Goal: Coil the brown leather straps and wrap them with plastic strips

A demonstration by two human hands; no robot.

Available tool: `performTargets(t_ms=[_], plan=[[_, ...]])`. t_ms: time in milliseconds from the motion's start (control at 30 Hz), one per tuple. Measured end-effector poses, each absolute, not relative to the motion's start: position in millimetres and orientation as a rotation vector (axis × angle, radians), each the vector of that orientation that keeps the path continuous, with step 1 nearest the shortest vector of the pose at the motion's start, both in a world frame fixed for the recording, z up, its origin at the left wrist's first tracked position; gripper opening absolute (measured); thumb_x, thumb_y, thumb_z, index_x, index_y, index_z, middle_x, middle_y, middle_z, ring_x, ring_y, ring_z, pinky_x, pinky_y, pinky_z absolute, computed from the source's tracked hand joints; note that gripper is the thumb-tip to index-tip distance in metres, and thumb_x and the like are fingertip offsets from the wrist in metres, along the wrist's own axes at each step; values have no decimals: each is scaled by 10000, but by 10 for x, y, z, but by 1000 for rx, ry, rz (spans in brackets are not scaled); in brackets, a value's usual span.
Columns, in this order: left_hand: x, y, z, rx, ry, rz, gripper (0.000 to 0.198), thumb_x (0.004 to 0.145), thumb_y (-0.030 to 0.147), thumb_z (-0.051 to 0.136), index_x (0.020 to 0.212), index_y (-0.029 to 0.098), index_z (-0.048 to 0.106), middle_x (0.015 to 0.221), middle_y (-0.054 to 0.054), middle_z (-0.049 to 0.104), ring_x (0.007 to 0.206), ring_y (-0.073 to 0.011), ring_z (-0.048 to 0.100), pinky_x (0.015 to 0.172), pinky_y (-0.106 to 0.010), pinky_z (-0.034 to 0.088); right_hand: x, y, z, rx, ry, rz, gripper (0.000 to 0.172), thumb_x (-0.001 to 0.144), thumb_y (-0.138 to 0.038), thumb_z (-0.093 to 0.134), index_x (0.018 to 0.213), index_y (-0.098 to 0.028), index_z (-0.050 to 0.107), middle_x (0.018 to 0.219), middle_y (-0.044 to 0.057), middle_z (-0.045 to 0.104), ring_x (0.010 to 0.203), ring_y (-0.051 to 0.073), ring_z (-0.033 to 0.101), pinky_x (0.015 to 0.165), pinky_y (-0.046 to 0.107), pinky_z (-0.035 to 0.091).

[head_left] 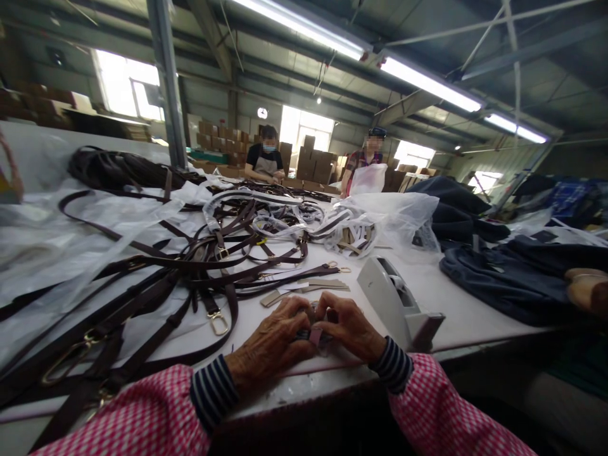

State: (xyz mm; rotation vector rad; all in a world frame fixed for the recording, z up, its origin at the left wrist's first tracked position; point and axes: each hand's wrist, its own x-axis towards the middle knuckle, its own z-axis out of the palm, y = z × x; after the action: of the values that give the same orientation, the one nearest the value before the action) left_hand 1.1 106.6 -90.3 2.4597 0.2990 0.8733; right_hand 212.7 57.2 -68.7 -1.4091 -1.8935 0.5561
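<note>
Near the table's front edge my left hand (280, 335) and my right hand (349, 324) meet, fingers closed round a small bundle (315, 334) wrapped in clear plastic, with a mauve-brown piece showing between them. Most of the bundle is hidden by my fingers. Just beyond my hands lie flat beige strips (308, 288) and a small white slip. To the left spreads a tangle of dark brown straps (199, 253) with gold-coloured clasps (218, 323). A white tape dispenser (392, 297) stands right of my right hand.
Clear plastic bags (399, 215) and plastic-wrapped straps lie further back on the white table (332, 354). Dark blue fabric (503, 275) covers the right side, with another person's hand (589, 288) beside it. Two people are across the table. Plastic sheets lie at left.
</note>
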Motion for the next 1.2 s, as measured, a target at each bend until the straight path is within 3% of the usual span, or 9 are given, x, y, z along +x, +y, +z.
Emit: performTargets(t_ms=[100,267,400,533,700,833,900,1033,1200], plan=[[9,1079,-931,2488,347,857,183,975,247,681,1155,269,704,1318,-69,557,1217,-270,523,1060,-427,456,2115,536,-706,-1423,-1879,487,258,760,-45,772,805,-200,571,648,-95,503,592,104,462,594,233,342],[49,1078,-1020,2632,420,981,112,944,286,726,1049,250,734,1445,-87,481,1309,-333,413,1110,-511,420,2074,482,-730,-1360,-1922,351,211,834,-99,746,785,-196,565,782,-48,548,655,115,490,644,251,374],[93,1074,-1050,2703,469,991,109,941,259,727,1028,214,678,1242,-93,605,1137,-295,485,1046,-503,442,2051,403,-739,-1292,-1913,267,140,897,-76,627,888,-210,663,938,4,609,718,127,559,681,258,435],[76,1109,-964,2605,579,915,55,971,242,664,958,209,622,1137,-74,642,1054,-278,503,944,-463,438,2073,205,-768,-1252,-1696,217,91,963,-177,610,923,-221,678,974,27,622,713,132,577,601,246,450],[57,1144,-701,2090,687,1000,300,1002,393,569,774,197,557,935,-34,591,941,-234,512,858,-379,409,2000,6,-905,-1276,-1500,311,87,982,-246,615,995,-243,700,921,12,636,703,141,583,594,256,459],[145,1128,-607,1630,631,907,364,946,528,611,845,179,602,798,9,555,738,-171,473,688,-305,377,1787,144,-948,-1273,-1388,409,275,892,-261,723,1165,-267,690,1108,48,628,800,172,612,563,258,465],[193,1124,-622,1478,585,893,400,904,561,658,826,175,588,745,26,526,677,-146,433,638,-282,344,1679,274,-940,-1252,-1339,387,283,854,-252,759,1128,-261,690,1079,43,615,783,174,595,580,269,479],[219,1151,-668,1366,546,893,448,890,584,678,758,173,556,693,36,491,638,-127,404,612,-267,319,1551,469,-926,-1215,-1249,294,80,853,-231,735,886,-236,662,945,25,590,764,174,572,613,278,471],[139,1234,-640,1477,562,933,441,901,541,683,707,161,571,718,27,472,655,-127,385,603,-261,318,1611,486,-842,-1160,-1286,452,251,829,-254,759,701,-222,545,728,-34,518,652,138,478,572,263,380]])
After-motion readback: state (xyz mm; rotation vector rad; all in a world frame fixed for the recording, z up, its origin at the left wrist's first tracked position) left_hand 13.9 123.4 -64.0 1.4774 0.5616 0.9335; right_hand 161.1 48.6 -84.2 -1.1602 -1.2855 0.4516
